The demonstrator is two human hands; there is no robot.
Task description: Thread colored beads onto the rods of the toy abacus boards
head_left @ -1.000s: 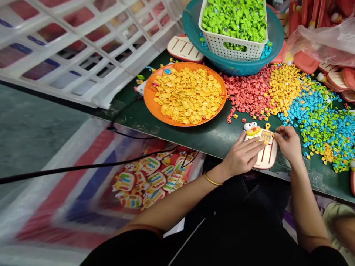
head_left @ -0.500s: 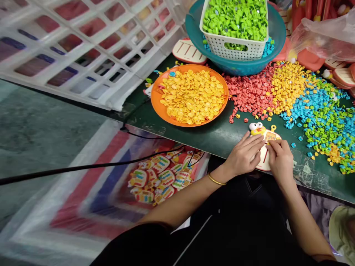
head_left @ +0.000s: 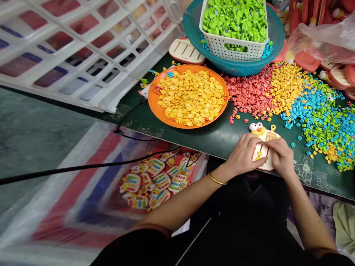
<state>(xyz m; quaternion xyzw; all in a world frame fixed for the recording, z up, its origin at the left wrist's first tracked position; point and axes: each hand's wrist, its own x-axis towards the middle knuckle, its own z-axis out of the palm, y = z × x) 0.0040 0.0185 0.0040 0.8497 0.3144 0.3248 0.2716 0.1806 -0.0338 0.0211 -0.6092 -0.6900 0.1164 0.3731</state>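
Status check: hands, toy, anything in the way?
Left hand, right hand: both at duck-faced slotted board. Yellow pieces on it, between hands. Hands partly hide board.

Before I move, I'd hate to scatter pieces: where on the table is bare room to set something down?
Bare tabletop shows between the orange plate and the left hand, and along the front edge right of the right hand. Farther back, coloured pieces and the blue basin crowd it.

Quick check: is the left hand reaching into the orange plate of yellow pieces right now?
No, the left hand is at the cream toy board, well apart from the orange plate.
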